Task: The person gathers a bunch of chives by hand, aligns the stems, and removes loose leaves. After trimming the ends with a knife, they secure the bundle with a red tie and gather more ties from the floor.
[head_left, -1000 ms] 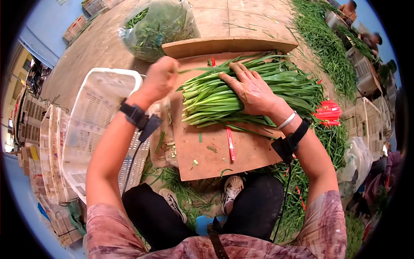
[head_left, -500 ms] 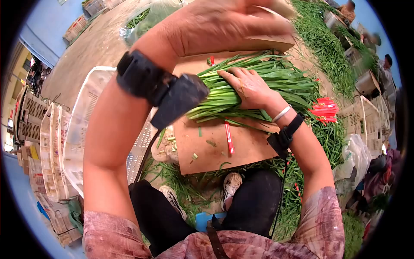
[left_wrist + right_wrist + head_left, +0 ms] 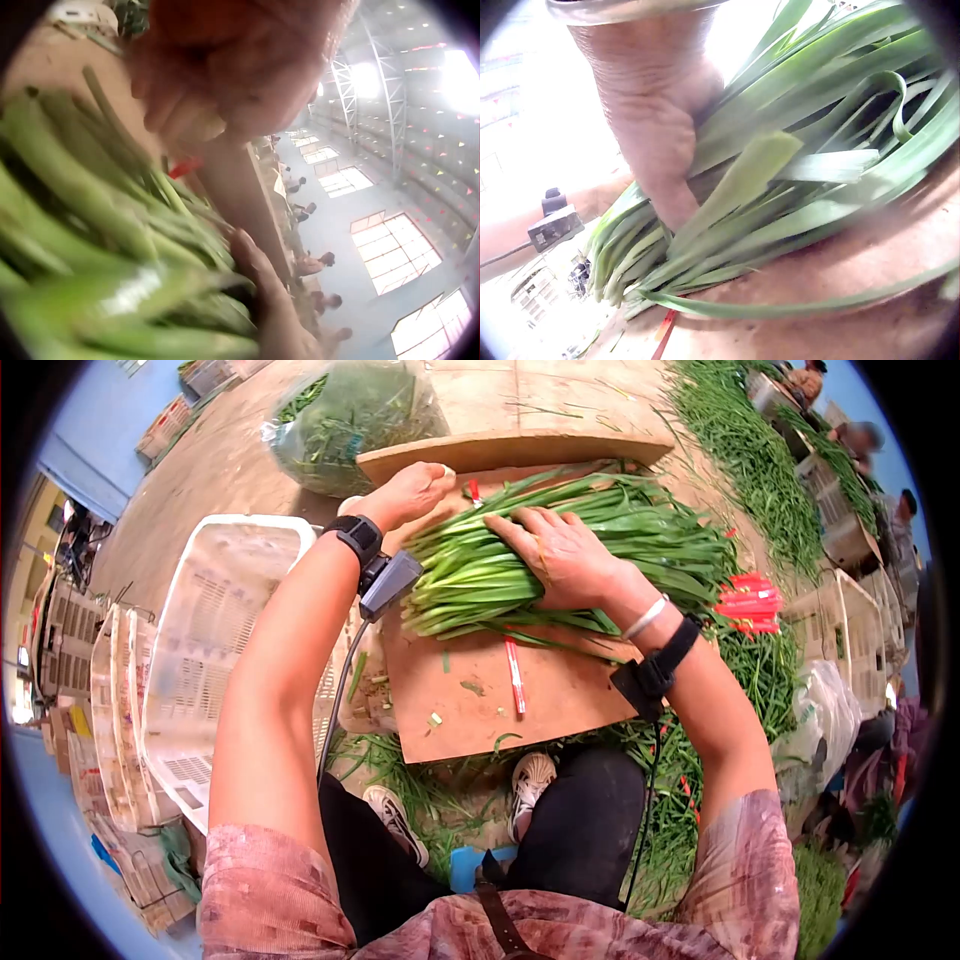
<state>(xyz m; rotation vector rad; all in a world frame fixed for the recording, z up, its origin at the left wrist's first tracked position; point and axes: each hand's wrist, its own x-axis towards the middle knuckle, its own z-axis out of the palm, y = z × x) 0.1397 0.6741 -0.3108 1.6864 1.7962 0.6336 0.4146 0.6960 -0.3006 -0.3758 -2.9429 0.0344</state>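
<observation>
A thick bunch of garlic chives [image 3: 470, 585] lies across a brown board [image 3: 450, 710], pale stem ends to the left. My right hand [image 3: 565, 555] holds it from above, fingers bent over its top and thumb set apart; in the right wrist view a digit of that hand [image 3: 671, 176] presses among the leaves. Beyond the stem ends, my left hand [image 3: 405, 495] is raised with its fingers curled; seen from the left wrist, the left hand [image 3: 240, 67] is blurred and nothing shows plainly in it. A red strip [image 3: 515, 675] runs under the bunch.
On the left stands a white plastic crate [image 3: 235, 545], and a clear bag of greens [image 3: 355, 425] lies beyond the board's raised back edge [image 3: 520, 452]. Several red strips [image 3: 750, 603] lie to the right. Loose leaves [image 3: 745, 480] cover the floor there.
My left hand pulled a leaf from the stem end, swung up and across to the right, then came back beside the stems without the leaf. The right hand stays on the bunch.
</observation>
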